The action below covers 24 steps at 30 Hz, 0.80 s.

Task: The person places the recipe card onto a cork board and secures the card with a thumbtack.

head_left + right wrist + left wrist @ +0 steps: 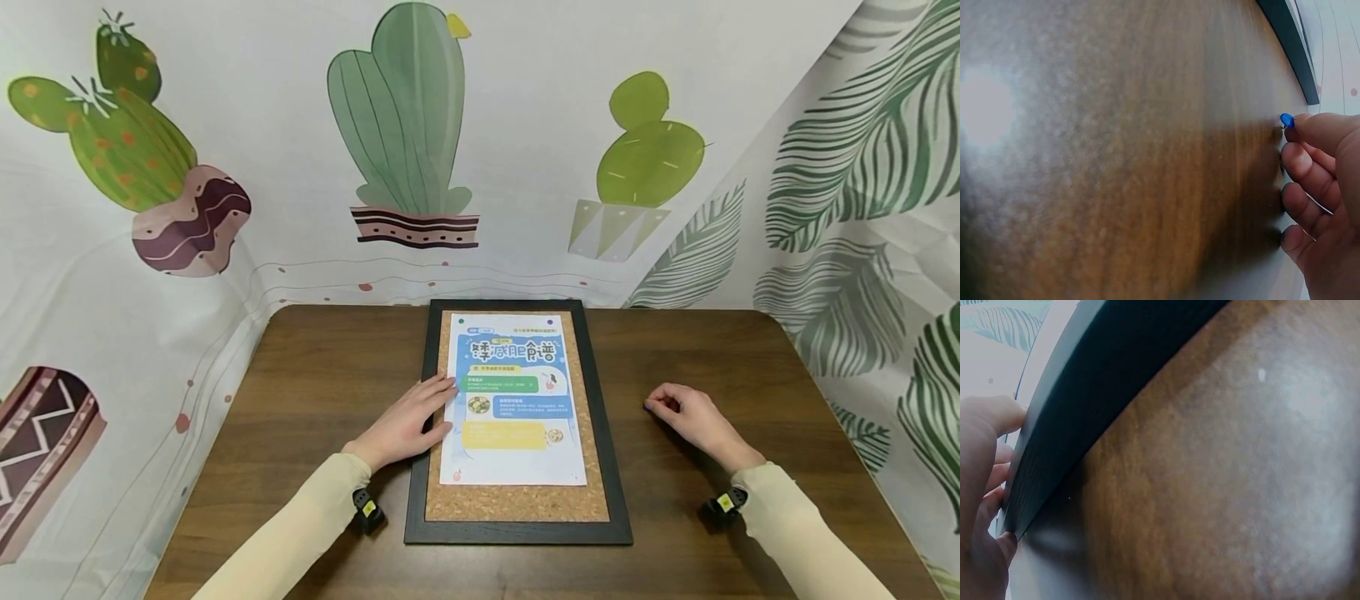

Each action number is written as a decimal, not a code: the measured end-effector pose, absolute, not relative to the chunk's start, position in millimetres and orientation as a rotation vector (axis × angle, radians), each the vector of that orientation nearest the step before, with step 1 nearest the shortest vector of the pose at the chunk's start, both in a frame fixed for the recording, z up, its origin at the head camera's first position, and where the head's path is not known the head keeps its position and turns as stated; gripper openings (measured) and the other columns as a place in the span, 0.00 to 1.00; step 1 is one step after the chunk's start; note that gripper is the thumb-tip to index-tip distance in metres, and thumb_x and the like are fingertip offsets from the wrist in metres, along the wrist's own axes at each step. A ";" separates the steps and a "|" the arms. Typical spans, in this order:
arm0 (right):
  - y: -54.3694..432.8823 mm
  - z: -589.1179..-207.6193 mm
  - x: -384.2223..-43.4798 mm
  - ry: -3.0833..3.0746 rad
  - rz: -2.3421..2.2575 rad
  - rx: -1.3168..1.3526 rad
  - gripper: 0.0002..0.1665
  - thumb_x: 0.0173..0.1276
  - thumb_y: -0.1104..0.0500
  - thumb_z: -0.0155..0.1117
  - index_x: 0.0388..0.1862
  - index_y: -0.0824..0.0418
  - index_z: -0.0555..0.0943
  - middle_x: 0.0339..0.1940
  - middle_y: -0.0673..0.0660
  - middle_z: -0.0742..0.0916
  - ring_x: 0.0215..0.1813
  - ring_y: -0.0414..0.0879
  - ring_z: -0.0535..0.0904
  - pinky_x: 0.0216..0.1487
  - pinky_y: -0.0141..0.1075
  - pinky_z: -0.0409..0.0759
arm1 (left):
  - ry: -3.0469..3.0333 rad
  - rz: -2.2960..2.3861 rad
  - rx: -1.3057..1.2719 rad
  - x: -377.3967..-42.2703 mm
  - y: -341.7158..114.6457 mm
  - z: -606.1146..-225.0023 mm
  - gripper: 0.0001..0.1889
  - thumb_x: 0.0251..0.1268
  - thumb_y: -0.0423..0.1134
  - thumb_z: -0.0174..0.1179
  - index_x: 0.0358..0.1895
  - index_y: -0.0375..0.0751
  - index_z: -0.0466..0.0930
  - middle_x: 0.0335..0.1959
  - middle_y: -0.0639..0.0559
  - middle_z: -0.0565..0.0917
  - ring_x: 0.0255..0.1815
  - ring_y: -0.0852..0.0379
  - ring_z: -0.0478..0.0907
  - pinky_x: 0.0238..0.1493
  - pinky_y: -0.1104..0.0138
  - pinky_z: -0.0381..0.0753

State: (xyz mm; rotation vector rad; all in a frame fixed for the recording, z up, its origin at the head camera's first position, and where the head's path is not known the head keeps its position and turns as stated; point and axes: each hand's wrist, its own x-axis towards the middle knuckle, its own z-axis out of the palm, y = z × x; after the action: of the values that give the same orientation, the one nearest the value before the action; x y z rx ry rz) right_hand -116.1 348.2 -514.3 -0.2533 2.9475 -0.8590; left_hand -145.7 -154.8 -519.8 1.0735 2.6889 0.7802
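A printed paper sheet (517,462) lies on a cork board (517,504) with a black frame (525,533). A green thumbtack (461,321) and a purple thumbtack (550,322) sit at the sheet's top corners. My left hand (401,425) rests over the frame's left side, its fingertips reaching the sheet's left edge; the left wrist view shows the fingers (997,415) along the frame's side. To the right of the board, my right hand (697,421) pinches a blue thumbtack (1286,119) close over the table, the other fingers loosely curled.
The board lies on a dark brown wooden table (315,358), its top end near the table's far edge. Behind stands a white cloth backdrop (525,150) printed with cacti and leaves. A small wrist camera (367,510) is strapped on each sleeve.
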 end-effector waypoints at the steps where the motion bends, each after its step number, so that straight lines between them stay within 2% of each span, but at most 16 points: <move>1: 348.1 -514.3 -116.1 2.946 -0.858 -0.252 0.03 0.75 0.62 0.67 0.39 0.58 0.86 0.31 0.49 0.84 0.31 0.41 0.72 0.33 0.35 0.72 | 2.688 0.781 1.073 -145.7 -154.7 -519.7 0.32 0.78 0.46 0.58 0.78 0.34 0.67 0.81 0.41 0.64 0.85 0.44 0.53 0.80 0.45 0.55; 12: 344.6 -512.9 -116.7 2.948 -0.853 -0.247 0.05 0.76 0.59 0.67 0.37 0.58 0.85 0.28 0.48 0.82 0.30 0.41 0.71 0.32 0.35 0.71 | 2.688 0.779 1.065 -146.3 -154.9 -521.3 0.32 0.79 0.46 0.58 0.78 0.34 0.67 0.81 0.42 0.64 0.85 0.45 0.52 0.80 0.45 0.55; 24: 343.7 -513.2 -118.8 2.944 -0.844 -0.224 0.04 0.75 0.62 0.66 0.38 0.59 0.85 0.30 0.50 0.84 0.31 0.43 0.72 0.33 0.36 0.72 | 2.688 0.792 1.072 -146.8 -155.3 -522.3 0.32 0.78 0.46 0.59 0.78 0.34 0.67 0.81 0.42 0.64 0.85 0.45 0.52 0.80 0.46 0.55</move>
State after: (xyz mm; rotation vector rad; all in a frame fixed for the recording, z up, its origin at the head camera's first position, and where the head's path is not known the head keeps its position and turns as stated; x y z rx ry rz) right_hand -118.8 343.7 -513.2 -0.2239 2.9442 -0.8443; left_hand -146.8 -155.3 -522.3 1.0717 2.6877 0.7915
